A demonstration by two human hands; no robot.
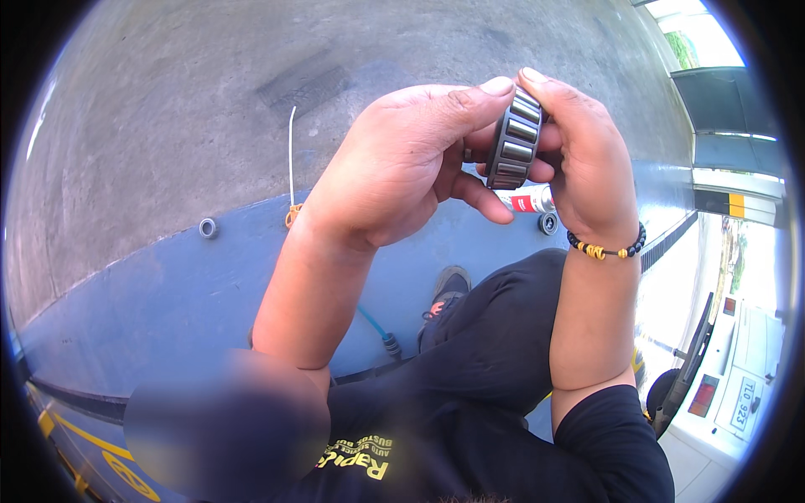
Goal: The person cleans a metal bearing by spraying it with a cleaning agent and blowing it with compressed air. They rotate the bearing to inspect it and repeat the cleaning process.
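Observation:
A tapered roller bearing, a dark ring set with shiny steel rollers, is held up on edge in front of me. My left hand grips it from the left, thumb at its top edge and fingers curled behind and below. From the other side my right hand pinches it, thumb tip also at the top and fingertips through or behind the ring. A beaded black-and-gold bracelet circles the right wrist. Partly hidden below the hands lies a white-and-red can or tube.
On the blue floor strip lie a small grey ring and a round bearing-like part. A thin white stick with an orange end stands out nearby. A teal hose runs near my shoe. A white vehicle is at right.

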